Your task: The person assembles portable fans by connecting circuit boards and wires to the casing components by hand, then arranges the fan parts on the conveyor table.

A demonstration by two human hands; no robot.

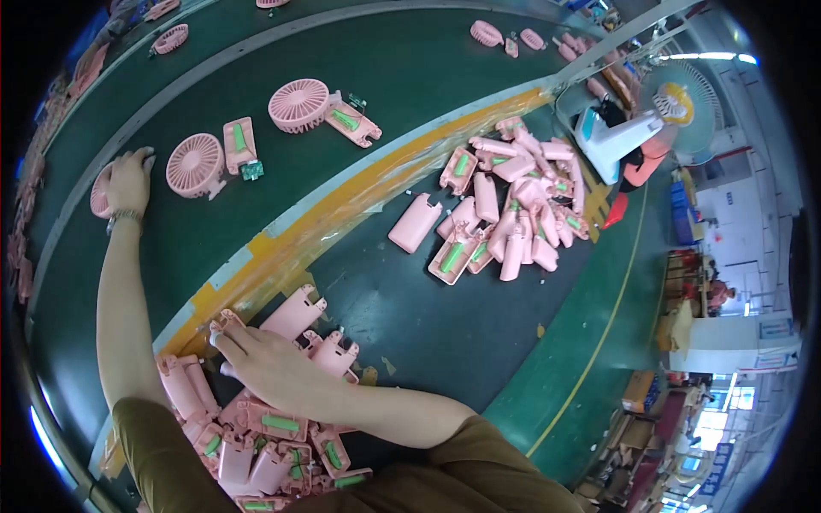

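On the green conveyor belt (282,47), at the far left, my left hand (130,178) grips a round pink fan head (99,197), partly hidden behind the hand. Beside it lies a slatted pink fan head (195,164) with a pink handle shell (240,145) holding a green part and a small circuit board. Another fan head (299,104) and handle shell (353,122) lie farther along. At the lower left, my right hand (267,366) reaches over a pile of pink handle shells (274,419). Its fingers close on a pink handle shell (227,319), mostly hidden.
A yellow taped ledge (342,192) separates the belt from the dark worktable (385,316). A second heap of pink shells (530,184) lies to the right, near a white and blue standing fan (607,141). More pink fan parts (486,34) ride at the far end.
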